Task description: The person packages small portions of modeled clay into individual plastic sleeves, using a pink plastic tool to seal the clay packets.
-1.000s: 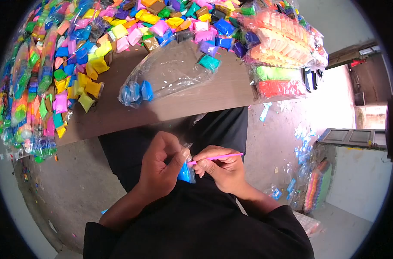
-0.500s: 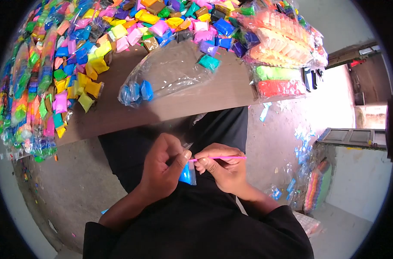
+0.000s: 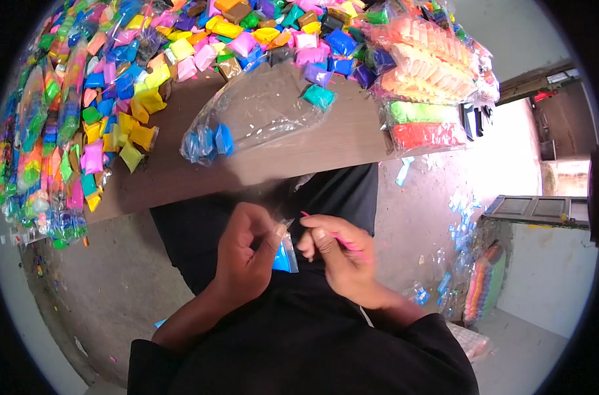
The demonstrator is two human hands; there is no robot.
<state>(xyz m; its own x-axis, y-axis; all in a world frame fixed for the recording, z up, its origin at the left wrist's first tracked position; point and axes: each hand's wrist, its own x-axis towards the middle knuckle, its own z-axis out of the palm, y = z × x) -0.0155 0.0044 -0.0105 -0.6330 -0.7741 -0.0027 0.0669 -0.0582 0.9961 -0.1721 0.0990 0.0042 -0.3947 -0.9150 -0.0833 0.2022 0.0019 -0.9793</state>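
My left hand (image 3: 246,253) pinches the gathered top of a small clear packet with a blue filling (image 3: 285,257), which hangs below the fingertips above my lap. Just to its right, my right hand (image 3: 342,257) is closed on a thin pink strip (image 3: 347,244); one end sticks out above the index finger and the rest lies across the palm side. The two hands are close but apart. On the table past them lies a large clear bag (image 3: 260,108) with a few blue packets (image 3: 221,139) in its left corner and a teal packet (image 3: 320,96) at its right edge.
The brown table (image 3: 161,171) carries a heap of coloured packets (image 3: 181,47) and long filled bags (image 3: 32,125) at left. Stacked bags of orange and red packs (image 3: 431,135) stand at right. Scraps (image 3: 462,224) and a striped bundle (image 3: 484,283) lie on the floor.
The pink strip has come away from the packet and moved back into my right hand, which has turned slightly. My left hand still pinches the packet, now slightly higher.
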